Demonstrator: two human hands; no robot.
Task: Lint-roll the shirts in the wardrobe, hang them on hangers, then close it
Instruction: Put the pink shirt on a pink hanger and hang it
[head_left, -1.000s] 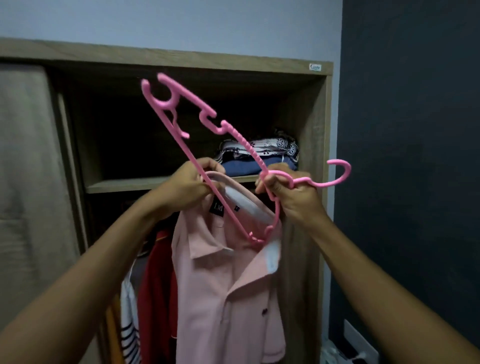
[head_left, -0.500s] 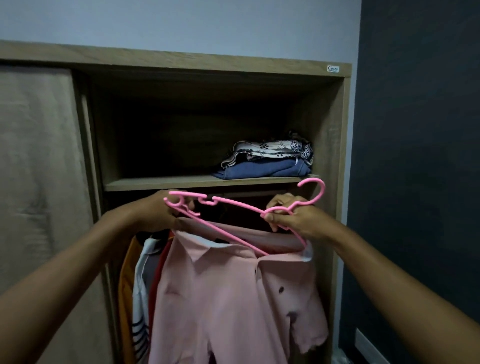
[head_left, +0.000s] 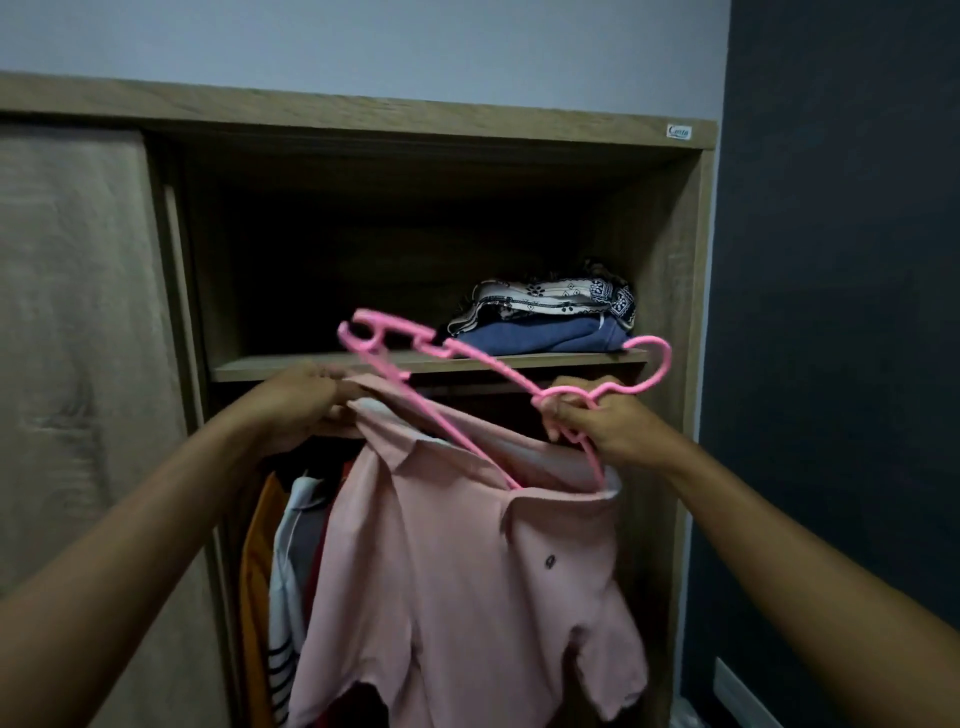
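Observation:
A pale pink polo shirt (head_left: 457, 587) hangs in front of the open wardrobe (head_left: 675, 249). A pink plastic hanger (head_left: 467, 358) is partly inside the shirt's neck, its left arm sticking up and out above the collar. My right hand (head_left: 597, 423) grips the hanger just below its hook. My left hand (head_left: 306, 395) pinches the shirt's left shoulder and collar, just under the shelf edge. The hanger's right arm is hidden inside the shirt.
Folded clothes (head_left: 550, 317) lie on the wardrobe shelf (head_left: 291, 369) at the right. Below it hang an orange garment (head_left: 257, 571), a white striped one (head_left: 288, 597) and a red one. The sliding door (head_left: 78, 364) stands at the left; a dark wall (head_left: 841, 312) at the right.
The hanger has swung down from steeply tilted, then tipped up a little at its left end. My left hand has moved from the hanger's arm to the shirt's shoulder.

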